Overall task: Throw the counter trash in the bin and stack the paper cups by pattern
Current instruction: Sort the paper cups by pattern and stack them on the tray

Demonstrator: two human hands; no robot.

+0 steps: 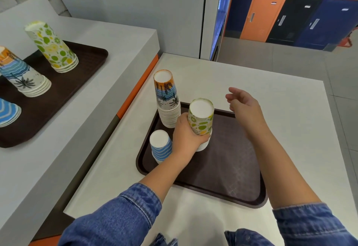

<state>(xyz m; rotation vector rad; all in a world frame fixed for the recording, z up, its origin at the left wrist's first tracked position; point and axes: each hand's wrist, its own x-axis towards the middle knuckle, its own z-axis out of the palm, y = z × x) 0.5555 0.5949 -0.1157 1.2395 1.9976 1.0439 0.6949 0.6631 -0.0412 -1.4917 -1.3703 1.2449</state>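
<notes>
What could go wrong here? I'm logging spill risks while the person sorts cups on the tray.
The left hand grips the citrus stack right beside the tall palm stack; a sideways nudge might topple it. The striped stack stands close under the left wrist and could be knocked. The right hand hovers open, steadying nothing.

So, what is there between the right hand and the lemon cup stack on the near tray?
Nothing: in the head view only bare tray shows between the open right hand and the lemon cup stack, which the left hand grips.
</notes>
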